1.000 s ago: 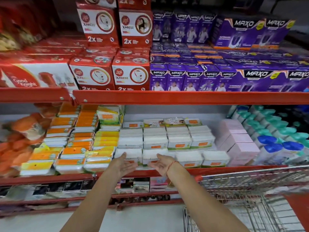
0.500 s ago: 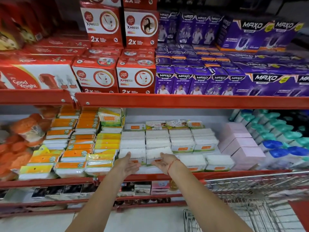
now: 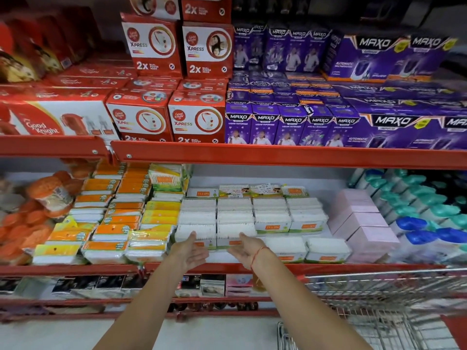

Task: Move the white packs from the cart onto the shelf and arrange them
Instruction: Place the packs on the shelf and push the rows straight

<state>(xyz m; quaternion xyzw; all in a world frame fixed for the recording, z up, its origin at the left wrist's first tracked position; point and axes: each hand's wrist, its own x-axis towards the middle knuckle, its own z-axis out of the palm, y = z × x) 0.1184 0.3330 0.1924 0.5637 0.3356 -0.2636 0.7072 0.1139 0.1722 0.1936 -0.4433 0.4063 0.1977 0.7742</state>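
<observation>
Both hands reach to the red metal shelf (image 3: 278, 268): the left hand (image 3: 190, 251) and right hand (image 3: 244, 248) are spread open, palms facing inward, fingertips touching the front white plastic-wrapped packs (image 3: 214, 231), gripping nothing. Above, red cardboard boxes (image 3: 141, 120) read "Good Knight Xpress" and purple cardboard boxes (image 3: 290, 125) "MAXO"; the wire cart (image 3: 379, 299) stands at lower right.

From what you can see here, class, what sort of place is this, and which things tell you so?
Most likely a shop aisle: red shelves packed with rows of identical boxes, white packs stacked in columns, and a wire cart alongside.
</observation>
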